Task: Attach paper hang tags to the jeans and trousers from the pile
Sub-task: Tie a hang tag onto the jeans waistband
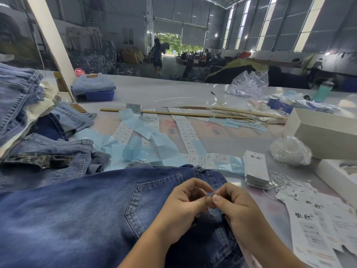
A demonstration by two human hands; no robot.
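Observation:
Dark blue jeans (92,206) lie flat before me, back pocket up, waistband to the right. My left hand (181,207) and my right hand (235,207) meet over the waistband, fingertips pinched together on something small and thin; what it is stays hidden between the fingers. A neat stack of white hang tags (255,171) stands just right of the jeans. More loose hang tags (316,225) with thin white strings (280,182) are spread at the right. The pile of lighter jeans (23,105) rises at the left.
Strips of white stickers on blue backing (154,136) cover the table's middle, beyond them a wooden ruler (173,113). White boxes (324,132) and clear plastic bags (289,150) sit at the right. Folded jeans on a blue crate (96,89) stand far left. A person walks far behind.

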